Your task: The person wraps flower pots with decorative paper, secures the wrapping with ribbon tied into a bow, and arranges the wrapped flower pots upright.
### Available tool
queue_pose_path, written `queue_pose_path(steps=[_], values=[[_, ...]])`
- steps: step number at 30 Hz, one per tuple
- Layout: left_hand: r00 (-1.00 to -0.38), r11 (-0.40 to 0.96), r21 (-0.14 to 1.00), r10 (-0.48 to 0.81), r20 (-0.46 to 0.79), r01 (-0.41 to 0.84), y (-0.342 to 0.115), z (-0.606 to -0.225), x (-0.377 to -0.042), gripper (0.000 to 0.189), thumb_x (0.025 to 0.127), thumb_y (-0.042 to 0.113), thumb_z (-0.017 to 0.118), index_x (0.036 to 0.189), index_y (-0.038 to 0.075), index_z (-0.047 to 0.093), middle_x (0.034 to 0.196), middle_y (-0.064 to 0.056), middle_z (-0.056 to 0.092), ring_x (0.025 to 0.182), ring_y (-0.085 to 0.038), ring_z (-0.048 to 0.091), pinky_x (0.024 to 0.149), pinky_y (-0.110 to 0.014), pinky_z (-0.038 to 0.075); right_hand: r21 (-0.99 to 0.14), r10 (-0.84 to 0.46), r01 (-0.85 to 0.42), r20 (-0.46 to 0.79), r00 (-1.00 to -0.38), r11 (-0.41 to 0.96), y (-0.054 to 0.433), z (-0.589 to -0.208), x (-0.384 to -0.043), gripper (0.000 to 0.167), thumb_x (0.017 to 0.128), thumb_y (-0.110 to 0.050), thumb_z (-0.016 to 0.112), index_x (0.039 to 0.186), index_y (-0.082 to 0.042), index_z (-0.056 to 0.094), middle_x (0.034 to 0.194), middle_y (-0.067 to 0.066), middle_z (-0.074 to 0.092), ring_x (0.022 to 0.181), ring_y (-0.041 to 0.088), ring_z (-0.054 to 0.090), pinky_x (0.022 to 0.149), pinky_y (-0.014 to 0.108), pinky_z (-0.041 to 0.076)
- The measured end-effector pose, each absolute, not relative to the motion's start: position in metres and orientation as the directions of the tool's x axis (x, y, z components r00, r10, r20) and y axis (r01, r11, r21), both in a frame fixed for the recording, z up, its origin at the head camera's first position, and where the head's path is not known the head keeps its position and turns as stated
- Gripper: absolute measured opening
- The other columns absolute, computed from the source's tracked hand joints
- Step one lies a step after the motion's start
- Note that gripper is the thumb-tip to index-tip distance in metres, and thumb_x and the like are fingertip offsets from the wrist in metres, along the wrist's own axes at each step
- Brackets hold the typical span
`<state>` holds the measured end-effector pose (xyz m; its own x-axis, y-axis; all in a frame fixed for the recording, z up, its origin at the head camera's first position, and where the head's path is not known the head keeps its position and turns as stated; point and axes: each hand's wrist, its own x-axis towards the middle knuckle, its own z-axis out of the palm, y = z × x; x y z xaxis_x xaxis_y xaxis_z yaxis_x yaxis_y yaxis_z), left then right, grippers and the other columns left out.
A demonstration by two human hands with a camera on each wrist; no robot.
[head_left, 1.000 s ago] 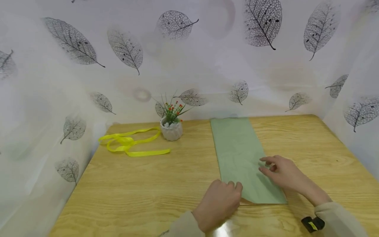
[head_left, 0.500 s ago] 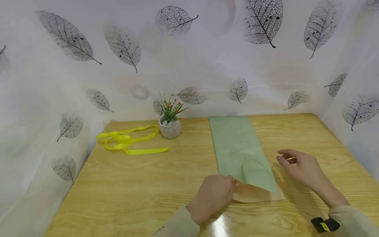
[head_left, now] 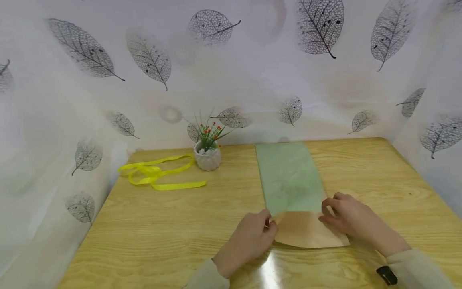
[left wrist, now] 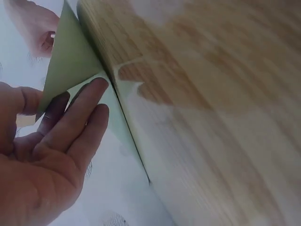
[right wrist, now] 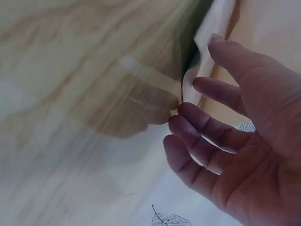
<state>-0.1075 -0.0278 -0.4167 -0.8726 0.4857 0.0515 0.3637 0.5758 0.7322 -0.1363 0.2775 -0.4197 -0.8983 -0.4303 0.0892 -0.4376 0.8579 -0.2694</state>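
A long folded sheet of wrapping paper, green outside and peach inside, lies on the table. Its near end is turned back, so the peach side shows. My left hand pinches the left edge of this flap; thumb and fingertips grip the paper's green corner in the left wrist view. At the right edge, my right hand holds the flap with thumb and index finger. In the right wrist view, the other fingers of my right hand are loosely bent beside the paper's edge.
A loose yellow ribbon lies at the back left of the wooden table. Beside it stands a small white pot of red flowers. A leaf-patterned white curtain surrounds the back and sides.
The near end of the paper's green layer has been lifted and folded away, uncovering the peach side. My right hand moved off right, then came back to the flap's right edge.
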Motion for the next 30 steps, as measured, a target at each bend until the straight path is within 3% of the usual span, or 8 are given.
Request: queue_pose_path(steps=[6, 9, 12, 14, 16, 18, 26, 30], values=[[-0.915, 0.602, 0.737, 0.401, 0.055, 0.308, -0.043, -0.412, -0.102, 0.026, 0.090, 0.015, 0.060, 0.066, 0.015, 0.052, 0.055, 0.014, 0.037, 0.049, 0.002, 0.029, 0.045, -0.016, 0.029, -0.266, -0.367, -0.349, -0.020, -0.930, 0.899, 0.278, -0.414, -0.135, 0.027, 0.087, -0.034, 0.080, 0.106, -0.016, 0.074, 0.079, -0.006, 0.052, 0.065, 0.005, 0.041, 0.052, 0.024, 0.036], [-0.925, 0.609, 0.742, 0.379, 0.038, 0.280, -0.052, -0.412, -0.099, 0.028, 0.091, 0.018, 0.058, 0.065, 0.017, 0.050, 0.054, 0.013, 0.034, 0.047, 0.001, 0.029, 0.044, -0.018, 0.029, -0.275, -0.342, -0.309, -0.082, -0.936, 0.911, 0.281, -0.412, -0.135, 0.035, 0.088, -0.038, 0.079, 0.113, -0.013, 0.074, 0.083, -0.004, 0.054, 0.067, 0.008, 0.043, 0.053, 0.026, 0.037], [-0.940, 0.542, 0.819, 0.340, -0.012, 0.185, -0.062, -0.413, -0.096, 0.020, 0.096, 0.022, 0.058, 0.078, 0.015, 0.064, 0.062, 0.011, 0.055, 0.052, 0.000, 0.045, 0.049, -0.020, 0.043, -0.277, -0.329, -0.291, -0.102, -0.939, 0.916, 0.283, -0.413, -0.134, 0.036, 0.088, -0.040, 0.078, 0.114, -0.014, 0.074, 0.083, -0.004, 0.053, 0.068, 0.010, 0.042, 0.053, 0.027, 0.036], [-0.949, 0.455, 0.884, 0.311, -0.050, 0.103, -0.067, -0.413, -0.093, 0.016, 0.098, 0.027, 0.061, 0.097, 0.013, 0.070, 0.081, 0.008, 0.070, 0.068, -0.001, 0.060, 0.063, -0.022, 0.054, -0.271, -0.329, -0.293, -0.094, -0.940, 0.917, 0.284, -0.414, -0.133, 0.035, 0.088, -0.040, 0.079, 0.112, -0.016, 0.074, 0.083, -0.004, 0.052, 0.069, 0.010, 0.042, 0.055, 0.027, 0.036], [-0.955, 0.356, 0.934, 0.284, -0.087, 0.021, -0.071, -0.412, -0.091, 0.022, 0.098, 0.031, 0.065, 0.111, 0.013, 0.070, 0.100, 0.003, 0.076, 0.083, -0.006, 0.067, 0.075, -0.026, 0.058, -0.263, -0.327, -0.294, -0.088, -0.941, 0.919, 0.286, -0.415, -0.132, 0.034, 0.087, -0.039, 0.080, 0.111, -0.017, 0.073, 0.083, -0.004, 0.052, 0.070, 0.010, 0.042, 0.055, 0.028, 0.037], [-0.963, 0.294, 0.956, 0.256, -0.088, -0.009, -0.073, -0.409, -0.089, 0.027, 0.098, 0.034, 0.067, 0.115, 0.013, 0.070, 0.107, 0.000, 0.077, 0.093, -0.008, 0.070, 0.080, -0.028, 0.058, -0.256, -0.326, -0.297, -0.080, -0.942, 0.920, 0.288, -0.417, -0.131, 0.032, 0.087, -0.039, 0.080, 0.110, -0.018, 0.073, 0.083, -0.005, 0.052, 0.070, 0.009, 0.042, 0.055, 0.027, 0.037], [-0.987, 0.273, 0.950, 0.001, 0.158, 0.152, -0.079, -0.388, -0.090, 0.038, 0.096, 0.027, 0.072, 0.131, 0.012, 0.064, 0.100, -0.006, 0.073, 0.070, -0.006, 0.069, 0.055, -0.023, 0.055, -0.223, -0.326, -0.312, -0.029, -0.945, 0.923, 0.296, -0.420, -0.129, 0.029, 0.086, -0.038, 0.081, 0.106, -0.020, 0.075, 0.086, -0.007, 0.054, 0.069, 0.005, 0.041, 0.055, 0.024, 0.036], [-0.986, 0.219, 0.968, -0.080, 0.146, 0.125, -0.089, -0.381, -0.092, 0.038, 0.096, 0.018, 0.072, 0.133, 0.017, 0.063, 0.099, -0.010, 0.069, 0.061, -0.009, 0.061, 0.048, -0.021, 0.047, -0.218, -0.315, -0.300, -0.035, -0.949, 0.929, 0.302, -0.421, -0.128, 0.031, 0.084, -0.039, 0.083, 0.105, -0.018, 0.077, 0.089, -0.006, 0.057, 0.071, 0.004, 0.043, 0.057, 0.024, 0.038]])
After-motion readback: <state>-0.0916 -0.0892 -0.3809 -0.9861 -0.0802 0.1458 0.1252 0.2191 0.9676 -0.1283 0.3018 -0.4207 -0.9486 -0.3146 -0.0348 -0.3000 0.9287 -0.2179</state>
